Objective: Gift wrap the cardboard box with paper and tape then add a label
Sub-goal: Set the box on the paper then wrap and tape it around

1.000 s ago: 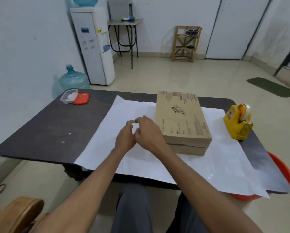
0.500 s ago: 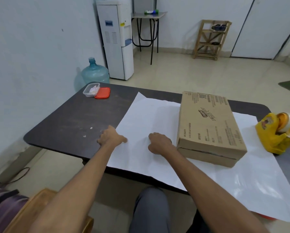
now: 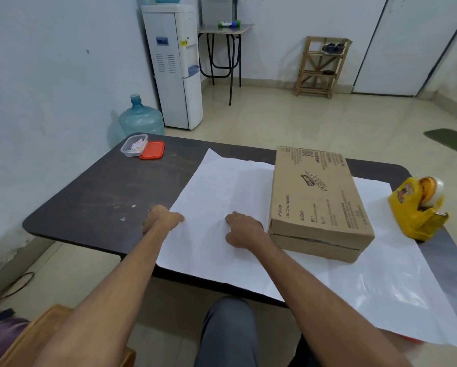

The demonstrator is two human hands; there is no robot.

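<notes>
Both hands sit on the white paper (image 3: 216, 186). The left hand (image 3: 164, 219) curls at its edge, though I cannot tell if it pinches the sheet; the right hand (image 3: 244, 230) rests fisted, holding nothing. Just right of that fist lies the cardboard box (image 3: 317, 197), with the tape dispenser (image 3: 415, 210) beyond it.

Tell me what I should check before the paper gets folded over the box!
1. Cardboard box lying on the white paper: ok.
2. Paper spread flat, no big crumples: ok.
3. Left hand holding the paper's edge: cannot tell, the grip is hidden under the hand.
4. Right hand resting on the paper beside the box: ok.
5. Tape dispenser close by, right of the box: ok.
6. Label ready: cannot tell, none plainly shows.
</notes>
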